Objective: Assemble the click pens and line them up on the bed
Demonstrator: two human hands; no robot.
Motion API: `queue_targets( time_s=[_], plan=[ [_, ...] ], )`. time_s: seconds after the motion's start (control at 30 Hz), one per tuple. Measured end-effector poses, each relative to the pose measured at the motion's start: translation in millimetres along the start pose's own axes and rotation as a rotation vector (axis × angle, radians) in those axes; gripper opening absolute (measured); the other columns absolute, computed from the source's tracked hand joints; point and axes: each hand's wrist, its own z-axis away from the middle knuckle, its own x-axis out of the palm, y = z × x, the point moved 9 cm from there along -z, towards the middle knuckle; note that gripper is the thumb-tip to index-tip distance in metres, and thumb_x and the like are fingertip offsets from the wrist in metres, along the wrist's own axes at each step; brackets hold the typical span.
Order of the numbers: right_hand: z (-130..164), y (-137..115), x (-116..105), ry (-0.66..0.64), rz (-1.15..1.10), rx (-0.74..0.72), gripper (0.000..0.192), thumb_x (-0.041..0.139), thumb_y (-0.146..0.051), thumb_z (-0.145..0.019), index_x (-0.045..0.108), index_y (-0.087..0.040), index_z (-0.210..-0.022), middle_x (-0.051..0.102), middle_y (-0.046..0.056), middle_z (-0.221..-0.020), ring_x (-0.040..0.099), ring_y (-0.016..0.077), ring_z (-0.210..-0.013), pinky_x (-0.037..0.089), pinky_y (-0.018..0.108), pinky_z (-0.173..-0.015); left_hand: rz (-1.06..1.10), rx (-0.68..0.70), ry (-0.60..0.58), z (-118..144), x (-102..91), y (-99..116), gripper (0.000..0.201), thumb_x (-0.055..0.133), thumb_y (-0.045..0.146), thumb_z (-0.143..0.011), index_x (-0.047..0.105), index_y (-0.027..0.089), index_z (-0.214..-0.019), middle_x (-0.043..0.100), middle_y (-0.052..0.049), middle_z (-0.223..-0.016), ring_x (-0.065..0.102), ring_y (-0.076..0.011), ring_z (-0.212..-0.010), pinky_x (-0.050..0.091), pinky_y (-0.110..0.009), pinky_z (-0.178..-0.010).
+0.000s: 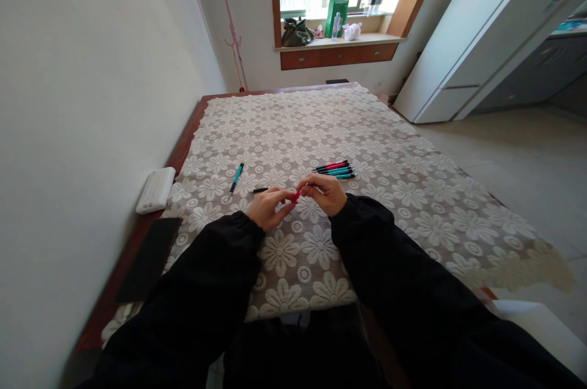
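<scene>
My left hand pinches a small red pen part between thumb and fingertips. From the other side my right hand closes its thumb and fingers on the upper end of this same part; any smaller piece there is too small to make out. Just beyond my left fingers lies a short black pen piece. Farther left, a teal pen body with black ends rests on the tablecloth. Behind my right hand several pens lie side by side: a red and black pen and teal and black pens.
A floral lace tablecloth covers the table. Along the left edge are a white box-like device and a flat black object. Bags, including a green bag, stand on the windowsill. A white refrigerator is at right.
</scene>
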Motion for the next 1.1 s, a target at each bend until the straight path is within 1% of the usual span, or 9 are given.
queue_targets(
  time_s=[0.17,0.33,0.47,0.63,0.83,1.0,1.1],
  plan=[
    [-0.2,-2.7,-2.3,0.021,0.017,-0.007,0.021,0.061,-0.036,-0.093,0.072,-0.021,-0.083,0.07,0.003,-0.075,0.062,0.0156,-0.069,0.049,0.03,-0.068,0.044,0.014,0.02,0.0,-2.7,2.1,0.022,0.055,0.03,-0.096,0.068,0.022,-0.113,0.072,-0.006,-0.098,0.066,-0.0164,-0.086,0.055,-0.033,-0.081],
    [0.9,5.6,-5.3,0.056,-0.007,0.06,0.023,0.06,-0.036,-0.093,0.071,-0.019,-0.082,0.069,0.002,-0.072,0.06,0.0138,-0.063,0.048,0.028,-0.062,0.105,0.019,0.005,-0.5,-1.0,3.3,0.024,0.053,0.027,-0.097,0.066,0.022,-0.117,0.076,-0.006,-0.101,0.069,-0.0187,-0.096,0.056,-0.033,-0.08],
    [1.7,6.7,-7.9,0.089,-0.024,0.058,0.022,0.059,-0.035,-0.093,0.071,-0.019,-0.086,0.068,0.002,-0.07,0.062,0.0139,-0.063,0.048,0.027,-0.061,0.15,0.014,-0.001,-1.0,1.3,1.1,0.024,0.052,0.027,-0.098,0.067,0.02,-0.116,0.077,-0.006,-0.101,0.07,-0.0175,-0.093,0.057,-0.03,-0.076],
    [1.5,4.5,-5.5,0.065,-0.004,0.055,0.023,0.059,-0.036,-0.093,0.07,-0.019,-0.082,0.066,0.001,-0.068,0.061,0.0134,-0.064,0.048,0.027,-0.062,0.153,0.021,-0.007,-0.4,3.3,-1.2,0.023,0.053,0.026,-0.098,0.068,0.02,-0.115,0.077,-0.006,-0.101,0.07,-0.0164,-0.09,0.056,-0.029,-0.075],
    [2.3,13.7,2.6,0.019,-0.123,0.122,0.027,0.06,-0.042,-0.093,0.067,-0.018,-0.081,0.065,0.0,-0.066,0.058,0.0118,-0.059,0.047,0.026,-0.058,0.154,0.023,-0.011,0.0,4.0,-1.4,0.023,0.053,0.026,-0.098,0.067,0.02,-0.114,0.077,-0.006,-0.098,0.07,-0.0159,-0.087,0.055,-0.029,-0.073],
    [2.4,17.3,0.2,0.054,-0.136,0.139,0.028,0.062,-0.044,-0.092,0.067,-0.019,-0.081,0.065,0.001,-0.067,0.057,0.0117,-0.059,0.047,0.026,-0.057,0.145,0.039,0.03,0.3,-0.7,0.9,0.022,0.054,0.026,-0.097,0.067,0.02,-0.112,0.077,-0.005,-0.094,0.069,-0.0161,-0.086,0.054,-0.029,-0.072],
    [2.5,24.5,-1.2,0.074,-0.184,0.187,0.032,0.065,-0.05,-0.088,0.066,-0.019,-0.08,0.067,0.001,-0.067,0.058,0.0119,-0.058,0.049,0.027,-0.057,0.113,0.034,0.096,1.6,-6.8,-0.4,0.019,0.056,0.027,-0.095,0.069,0.021,-0.108,0.077,-0.005,-0.092,0.067,-0.0168,-0.084,0.053,-0.031,-0.072]
  ],
)
